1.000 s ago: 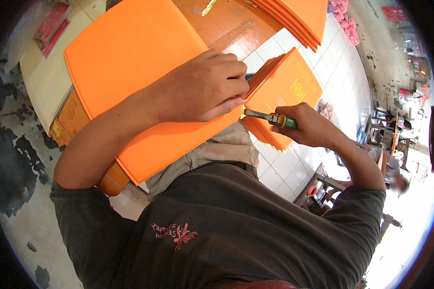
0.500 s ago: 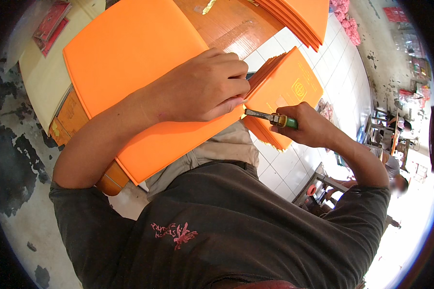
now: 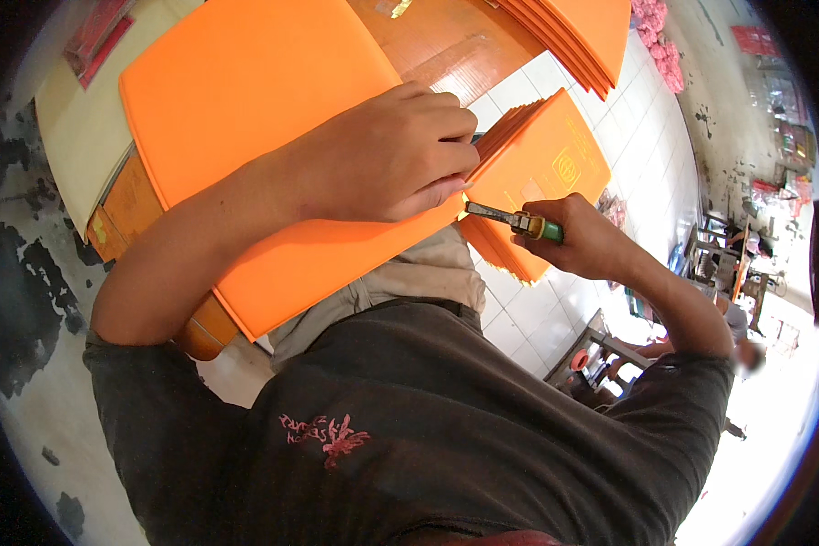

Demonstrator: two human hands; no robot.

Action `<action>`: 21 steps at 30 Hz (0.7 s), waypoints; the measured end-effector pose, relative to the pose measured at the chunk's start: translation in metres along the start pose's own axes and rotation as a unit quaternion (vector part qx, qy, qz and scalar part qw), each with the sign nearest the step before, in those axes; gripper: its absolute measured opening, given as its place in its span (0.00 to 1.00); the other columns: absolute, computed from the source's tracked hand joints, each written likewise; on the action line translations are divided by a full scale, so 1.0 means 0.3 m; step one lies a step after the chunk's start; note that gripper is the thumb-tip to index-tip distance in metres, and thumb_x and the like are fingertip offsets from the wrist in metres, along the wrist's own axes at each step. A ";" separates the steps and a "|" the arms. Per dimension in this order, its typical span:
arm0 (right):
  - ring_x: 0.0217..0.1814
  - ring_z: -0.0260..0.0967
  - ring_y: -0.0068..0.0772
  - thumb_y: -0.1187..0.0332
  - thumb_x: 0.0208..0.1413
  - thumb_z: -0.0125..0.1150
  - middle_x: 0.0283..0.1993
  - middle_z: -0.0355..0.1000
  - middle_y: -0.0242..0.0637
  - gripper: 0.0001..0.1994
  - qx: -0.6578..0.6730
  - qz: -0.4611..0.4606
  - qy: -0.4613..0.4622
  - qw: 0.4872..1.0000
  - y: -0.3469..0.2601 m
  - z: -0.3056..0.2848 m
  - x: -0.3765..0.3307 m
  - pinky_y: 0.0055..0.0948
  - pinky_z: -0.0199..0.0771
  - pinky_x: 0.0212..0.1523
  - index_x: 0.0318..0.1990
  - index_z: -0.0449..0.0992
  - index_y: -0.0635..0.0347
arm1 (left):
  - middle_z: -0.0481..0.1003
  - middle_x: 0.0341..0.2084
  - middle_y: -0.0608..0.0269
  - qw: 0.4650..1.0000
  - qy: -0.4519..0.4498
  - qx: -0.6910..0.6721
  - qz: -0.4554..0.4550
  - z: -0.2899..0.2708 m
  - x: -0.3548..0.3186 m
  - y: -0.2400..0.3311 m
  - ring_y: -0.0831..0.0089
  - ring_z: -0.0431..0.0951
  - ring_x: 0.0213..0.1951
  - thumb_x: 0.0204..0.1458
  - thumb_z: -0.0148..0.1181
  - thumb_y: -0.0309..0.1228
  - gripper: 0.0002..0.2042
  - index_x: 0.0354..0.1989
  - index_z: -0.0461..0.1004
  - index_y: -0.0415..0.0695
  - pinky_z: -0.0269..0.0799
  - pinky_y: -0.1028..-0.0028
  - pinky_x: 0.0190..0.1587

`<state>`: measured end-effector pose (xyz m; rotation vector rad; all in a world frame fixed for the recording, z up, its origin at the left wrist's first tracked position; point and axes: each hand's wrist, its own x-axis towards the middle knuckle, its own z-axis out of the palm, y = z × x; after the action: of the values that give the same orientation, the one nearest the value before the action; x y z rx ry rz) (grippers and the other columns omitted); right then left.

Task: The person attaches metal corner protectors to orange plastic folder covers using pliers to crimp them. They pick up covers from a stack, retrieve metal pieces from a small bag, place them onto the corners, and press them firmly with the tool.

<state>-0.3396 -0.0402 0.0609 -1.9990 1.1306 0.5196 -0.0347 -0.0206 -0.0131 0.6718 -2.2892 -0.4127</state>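
A large flat orange cover (image 3: pixel 255 82) with a raised seam along its border lies over the table in front of me. My left hand (image 3: pixel 409 155) rests on its right side, fingers curled down and thumb pressed at the edge near the corner. My right hand (image 3: pixel 578 237) grips a small hand tool (image 3: pixel 514 218) with a green handle, a brass-coloured body and a narrow dark metal tip. That tip meets the cover's corner just beside my left thumb. Right behind the tool stands a bundle of orange covers (image 3: pixel 564 150) with gold printing on the front one.
More stacked orange covers (image 3: pixel 578 36) sit at the upper right of the brown tabletop (image 3: pixel 455 45). Pink bundles (image 3: pixel 655 45) lie by the stained wall. White tiles cover the floor (image 3: pixel 519 318) at right. Another person (image 3: pixel 746 350) sits farther right, near a low bench.
Both hands keep nearly the same place, with the tool tip still at the corner. The view has shifted slightly.
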 end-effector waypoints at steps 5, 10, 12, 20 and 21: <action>0.32 0.79 0.49 0.62 0.65 0.71 0.30 0.79 0.50 0.13 -0.008 -0.002 -0.010 1.000 0.009 -0.005 0.008 0.45 0.76 0.37 0.45 0.82 0.66 | 0.73 0.37 0.59 1.000 0.004 0.005 0.004 0.010 -0.004 -0.007 0.58 0.76 0.47 0.61 0.65 0.33 0.08 0.36 0.78 0.42 0.71 0.58 0.55; 0.32 0.75 0.46 0.58 0.68 0.71 0.30 0.77 0.46 0.17 -0.059 -0.019 -0.045 0.997 0.015 -0.039 0.020 0.43 0.73 0.38 0.44 0.79 0.67 | 0.73 0.38 0.58 0.999 -0.031 -0.001 -0.006 0.003 -0.001 -0.011 0.57 0.76 0.48 0.61 0.66 0.34 0.08 0.38 0.78 0.43 0.71 0.57 0.56; 0.35 0.76 0.47 0.57 0.69 0.69 0.33 0.78 0.48 0.17 -0.028 -0.058 -0.036 0.997 0.039 -0.045 0.011 0.44 0.73 0.40 0.46 0.78 0.66 | 0.72 0.39 0.58 0.999 -0.045 -0.011 -0.013 -0.011 0.002 -0.004 0.56 0.75 0.48 0.60 0.67 0.36 0.09 0.39 0.78 0.43 0.71 0.57 0.57; 0.46 0.82 0.43 0.56 0.73 0.63 0.41 0.83 0.44 0.17 0.101 -0.047 -0.002 0.994 0.155 0.015 -0.018 0.43 0.78 0.48 0.52 0.79 0.62 | 0.71 0.43 0.56 0.996 -0.068 0.017 -0.052 -0.017 0.014 0.043 0.54 0.74 0.49 0.48 0.74 0.40 0.17 0.41 0.76 0.45 0.70 0.56 0.55; 0.46 0.82 0.40 0.56 0.73 0.63 0.41 0.83 0.42 0.17 0.126 -0.051 0.008 0.991 0.170 0.034 -0.019 0.42 0.78 0.49 0.52 0.79 0.62 | 0.71 0.42 0.56 0.996 -0.067 0.022 -0.062 -0.018 0.017 0.052 0.54 0.74 0.48 0.48 0.74 0.40 0.17 0.40 0.75 0.45 0.70 0.56 0.54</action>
<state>-0.3858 -0.0449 0.0369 -1.8329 1.0423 0.2921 -0.0395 -0.0115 0.0007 0.8331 -2.3967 -0.4805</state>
